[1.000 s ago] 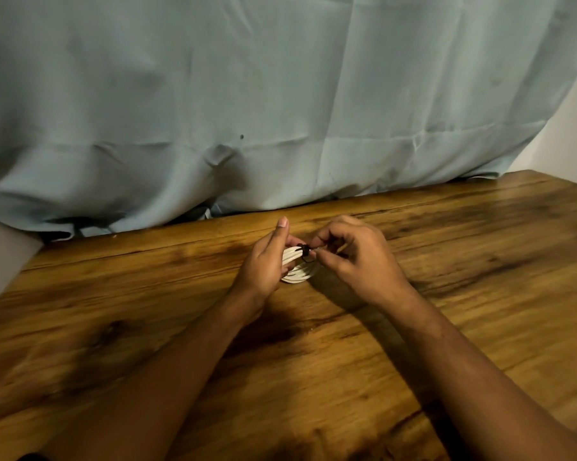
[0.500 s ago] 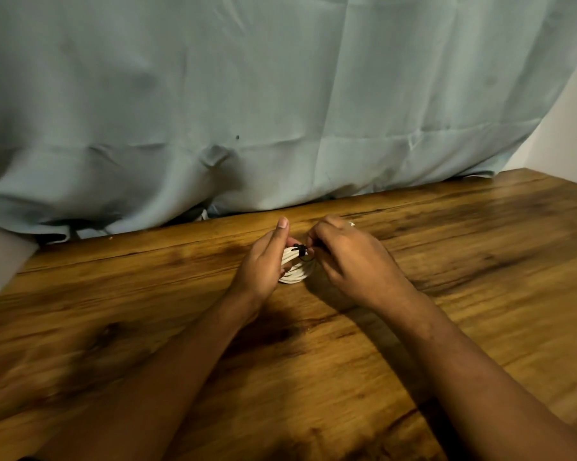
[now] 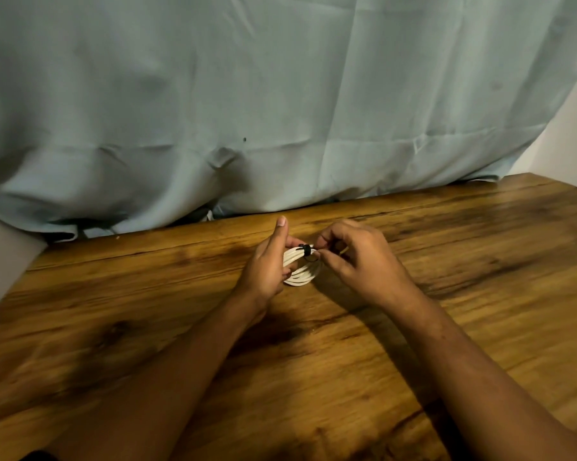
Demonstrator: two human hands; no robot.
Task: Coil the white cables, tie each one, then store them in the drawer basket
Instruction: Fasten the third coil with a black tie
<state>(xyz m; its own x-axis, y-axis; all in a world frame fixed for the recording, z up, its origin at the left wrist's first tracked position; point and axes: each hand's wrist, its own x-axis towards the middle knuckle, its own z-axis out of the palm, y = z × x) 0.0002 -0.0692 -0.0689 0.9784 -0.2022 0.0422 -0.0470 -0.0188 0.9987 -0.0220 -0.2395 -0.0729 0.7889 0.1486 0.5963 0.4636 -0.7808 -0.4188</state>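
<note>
Behind the left hand (image 3: 266, 268), white cable (image 3: 301, 275) lies half-hidden.

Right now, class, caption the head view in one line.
Left hand holds a coiled white cable over a wooden table while the right hand pinches its black tie.

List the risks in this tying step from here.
1. The right hand pinches the small black tie with its fingertips only. If the tie is not yet fastened, it may slip loose.
2. The left hand grips the white cable coil from one side. If that grip eases, the loops could spring apart onto the table.
</note>
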